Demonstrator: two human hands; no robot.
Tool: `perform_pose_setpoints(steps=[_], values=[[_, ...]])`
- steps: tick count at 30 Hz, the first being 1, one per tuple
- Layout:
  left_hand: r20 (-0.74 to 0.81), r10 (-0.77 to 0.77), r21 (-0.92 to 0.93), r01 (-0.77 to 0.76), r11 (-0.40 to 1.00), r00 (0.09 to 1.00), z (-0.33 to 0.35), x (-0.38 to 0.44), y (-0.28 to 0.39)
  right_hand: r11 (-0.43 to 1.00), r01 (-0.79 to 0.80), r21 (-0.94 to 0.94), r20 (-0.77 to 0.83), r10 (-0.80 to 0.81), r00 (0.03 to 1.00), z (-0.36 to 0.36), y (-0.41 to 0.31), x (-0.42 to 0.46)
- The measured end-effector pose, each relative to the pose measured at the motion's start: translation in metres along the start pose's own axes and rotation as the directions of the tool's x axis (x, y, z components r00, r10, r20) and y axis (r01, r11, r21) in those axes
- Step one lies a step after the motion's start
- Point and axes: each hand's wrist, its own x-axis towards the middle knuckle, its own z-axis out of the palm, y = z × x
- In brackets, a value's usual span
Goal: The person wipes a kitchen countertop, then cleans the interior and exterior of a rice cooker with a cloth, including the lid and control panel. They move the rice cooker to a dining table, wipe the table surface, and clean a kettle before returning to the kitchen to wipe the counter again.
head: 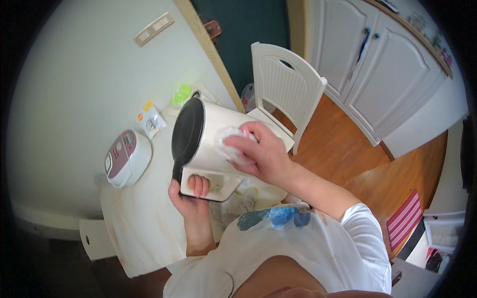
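A white electric kettle [212, 119] with a black lid [189, 128] is tilted on its side above the table, its lid towards the wall. My left hand [193, 193] grips the white handle, fingers through the loop and thumb by the lid's black tab. Pressed to the kettle's side is a crumpled white cloth [233, 143], pinched in my right hand [262, 152]. The cloth and right hand look blurred, and some pink shows between the fingers. Below the handle, a greyish cloth [231, 210] with a green edge lies on the table, partly hidden.
A white rice cooker [136, 160] stands on the marbled table [149, 231] by the wall. Beside it are a printed packet [152, 121] and a green packet [181, 94]. A white chair [287, 82] stands beyond the table; white cabinets [387, 67] line the right side.
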Motion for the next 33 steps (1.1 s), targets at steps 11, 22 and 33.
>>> perform_pose_setpoints(steps=[11, 22, 33], values=[[0.187, 0.146, -0.02, -0.145, 0.989, 0.972, -0.022, -0.01, 0.003, 0.525, -0.69, 0.498, -0.44, 0.839, 0.321, -0.017, 0.095, -0.097], [0.492, 0.042, 0.18, -0.148, 0.972, 0.87, 0.002, -0.017, -0.022, 0.868, -0.415, 0.273, -0.479, 0.497, 0.723, -0.03, 0.037, -0.099], [0.407, -0.309, 0.586, 0.015, 0.811, 0.86, 0.03, -0.015, -0.027, 0.83, -0.4, 0.389, -0.34, 0.533, 0.775, -0.132, -0.027, -0.082]])
